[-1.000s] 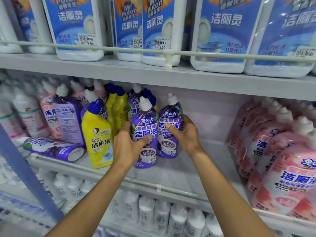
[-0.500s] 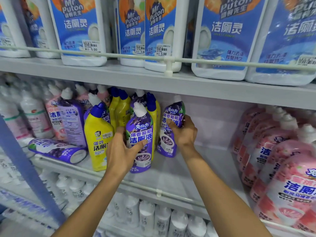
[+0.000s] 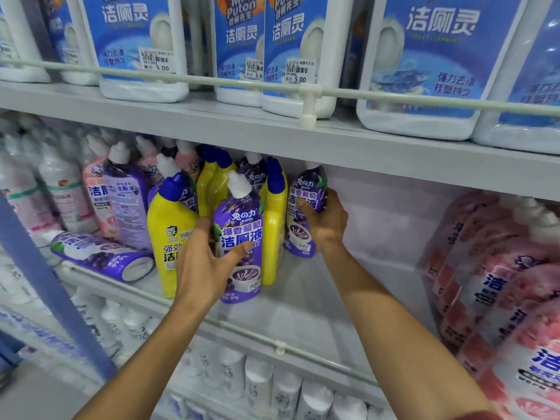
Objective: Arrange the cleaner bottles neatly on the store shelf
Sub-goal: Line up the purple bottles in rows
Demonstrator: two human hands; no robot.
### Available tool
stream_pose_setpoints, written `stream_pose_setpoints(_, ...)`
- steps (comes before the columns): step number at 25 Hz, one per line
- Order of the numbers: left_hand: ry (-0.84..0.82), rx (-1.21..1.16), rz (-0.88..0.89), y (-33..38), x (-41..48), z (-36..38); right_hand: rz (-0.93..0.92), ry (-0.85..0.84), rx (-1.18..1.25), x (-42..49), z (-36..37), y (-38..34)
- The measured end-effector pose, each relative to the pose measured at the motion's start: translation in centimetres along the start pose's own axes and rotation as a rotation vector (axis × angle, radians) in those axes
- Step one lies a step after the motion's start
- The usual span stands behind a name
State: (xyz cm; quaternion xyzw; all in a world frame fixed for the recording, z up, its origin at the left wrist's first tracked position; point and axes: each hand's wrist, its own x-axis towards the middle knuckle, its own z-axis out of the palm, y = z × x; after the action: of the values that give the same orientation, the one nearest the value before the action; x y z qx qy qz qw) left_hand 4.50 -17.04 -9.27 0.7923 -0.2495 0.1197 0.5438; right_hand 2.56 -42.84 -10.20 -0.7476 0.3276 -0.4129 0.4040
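From the head view, the middle shelf (image 3: 306, 301) carries the cleaner bottles. The left hand (image 3: 206, 265) wraps its grip round the front purple bottle (image 3: 242, 219), thumb across the label and fingers behind its left side. This bottle stands upright near the shelf's front edge. The right hand (image 3: 327, 222) closes its grip on the rear purple bottle (image 3: 301, 236), which sits deeper in and tilts slightly, its cap hidden under the upper shelf. A yellow bottle (image 3: 274, 228) with a blue cap stands between the two purple ones, and another yellow bottle (image 3: 169, 222) stands just left of the left hand. Further left, a fallen purple bottle (image 3: 100, 256) lies on its side. Pink bottles (image 3: 500, 286) crowd the right end. White jugs (image 3: 424, 71) with blue labels stand on the shelf above, behind a rail (image 3: 424, 100).
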Motion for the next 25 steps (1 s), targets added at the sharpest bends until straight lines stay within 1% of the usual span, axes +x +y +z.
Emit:
stream_pose_setpoints(3,-0.017,0.005,-0.008,0.0,0.1,-0.4,-0.022,-0.002,-0.030,0.2,1.2,-0.3)
stream_pose_setpoints(7,-0.053,-0.075,-0.015,0.0,-0.8,-0.5,-0.065,-0.039,-0.058,-0.2,2.8,-0.8)
stream_pose_setpoints(11,-0.046,-0.121,-0.015,1.5,-2.7,1.0,-0.050,-0.106,-0.020,0.1,1.2,-0.7)
stream_pose_setpoints(14,-0.010,-0.127,0.000,2.5,-3.2,3.0,-0.045,-0.104,-0.005,-0.5,-0.9,-0.3)
stream_pose_setpoints(17,-0.010,-0.095,-0.004,2.3,-2.8,3.8,-0.041,-0.111,0.072,-2.4,-3.5,0.3)
stream_pose_setpoints(20,0.012,-0.057,-0.003,1.6,-1.9,2.9,-0.080,-0.175,0.147,-5.1,-4.9,0.2)
stream_pose_setpoints(25,0.029,0.020,0.001,-0.1,0.2,1.5,-0.160,-0.196,0.219,-7.3,-2.1,-1.5)
